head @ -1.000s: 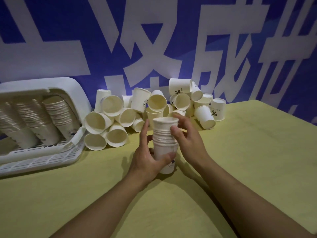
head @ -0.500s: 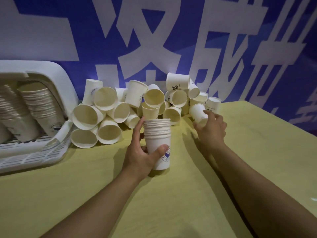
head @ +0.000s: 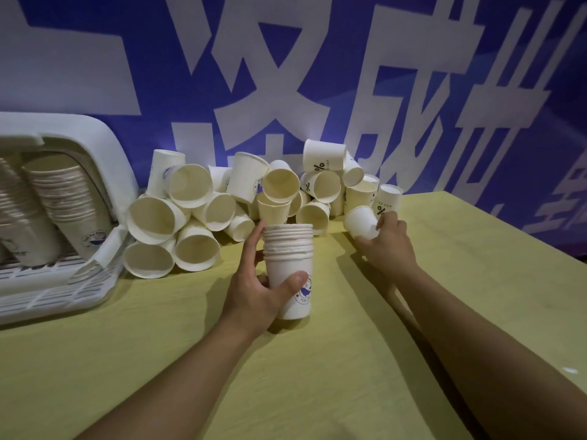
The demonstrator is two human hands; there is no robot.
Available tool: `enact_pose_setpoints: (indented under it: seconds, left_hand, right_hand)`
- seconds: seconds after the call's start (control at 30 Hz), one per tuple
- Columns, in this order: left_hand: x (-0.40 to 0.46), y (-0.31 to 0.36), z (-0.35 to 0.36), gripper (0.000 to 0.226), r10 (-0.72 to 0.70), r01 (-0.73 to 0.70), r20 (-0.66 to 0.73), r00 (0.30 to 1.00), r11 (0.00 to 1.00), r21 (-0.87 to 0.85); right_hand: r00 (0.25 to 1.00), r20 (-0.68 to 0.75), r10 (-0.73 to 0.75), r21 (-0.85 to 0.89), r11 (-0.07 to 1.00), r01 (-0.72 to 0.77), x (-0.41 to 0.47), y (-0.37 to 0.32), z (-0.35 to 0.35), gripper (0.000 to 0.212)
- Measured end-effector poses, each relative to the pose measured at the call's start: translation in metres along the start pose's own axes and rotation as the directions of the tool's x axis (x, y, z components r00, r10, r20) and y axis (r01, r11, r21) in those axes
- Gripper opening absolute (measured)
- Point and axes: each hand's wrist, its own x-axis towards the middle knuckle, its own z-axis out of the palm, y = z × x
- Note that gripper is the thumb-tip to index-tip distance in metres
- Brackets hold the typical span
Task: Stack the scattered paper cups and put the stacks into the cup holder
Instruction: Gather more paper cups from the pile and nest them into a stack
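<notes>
Left hand (head: 254,292) wrapped around an upright stack of nested cups (head: 288,268), thumb across the printed logo at the front, fingers curled round the far side. Stack standing on the yellow-green table (head: 349,376), roughly centre, several rims showing one above another at the top.

Right hand (head: 389,241) further back and to the right, closed on a single cup (head: 360,221). Cup tilted on its side, base pointing left and away, fingers clasped over its mouth end (exact finger placement partly hidden by the cup). Just lifted at the near right edge of the heap, or still touching the table; cannot tell which.

Behind both hands, a loose heap of paper cups (head: 203,214) against the wall, most lying on their sides with open mouths facing forward, a few upright or upside down. Some printed with a percent mark, others with a round blue emblem.

At far left, a white slatted cup holder (head: 57,287) with an arched frame, already containing leaning stacks of cups (head: 68,204). Holder well apart from the held stack, heap lying between.

Blue wall banner (head: 317,74) with large white characters filling the background.
</notes>
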Motion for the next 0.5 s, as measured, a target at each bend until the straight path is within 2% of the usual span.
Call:
enact_pose_setpoints:
  seconds: [0.13,0.27,0.3,0.37,0.43,0.5]
  left_hand:
    - [-0.002,-0.001,-0.001,0.096,-0.016,0.017,0.032,0.999,1.0,-0.023]
    - [-0.005,0.0,-0.001,0.094,-0.019,0.021,0.118,0.993,1.0,-0.018]
    - [-0.006,0.001,-0.001,0.094,-0.029,0.031,0.149,0.988,0.999,-0.01]
    - [-0.006,0.001,-0.001,0.096,-0.052,0.053,0.217,0.975,0.999,0.0]
    - [-0.007,0.002,-0.001,0.098,-0.059,0.056,0.266,0.962,0.998,0.018]
    - [-0.007,0.002,-0.002,0.098,-0.059,0.049,0.295,0.954,0.998,0.041]
  right_hand:
    - [0.975,0.223,0.025,0.016,0.999,-0.029,-0.027,-0.01,-0.011,0.077]
    - [0.955,0.282,-0.086,-0.024,0.995,0.097,-0.051,-0.016,-0.004,0.101]
    - [0.95,0.29,-0.114,0.041,0.993,0.107,-0.052,-0.017,-0.004,0.104]
    - [0.944,0.288,-0.16,0.299,0.952,0.07,-0.051,-0.019,-0.009,0.104]
    - [0.955,0.238,-0.178,0.548,0.836,0.019,-0.05,-0.02,-0.016,0.105]
    - [0.973,0.14,-0.181,0.677,0.735,0.039,-0.054,-0.023,-0.019,0.102]
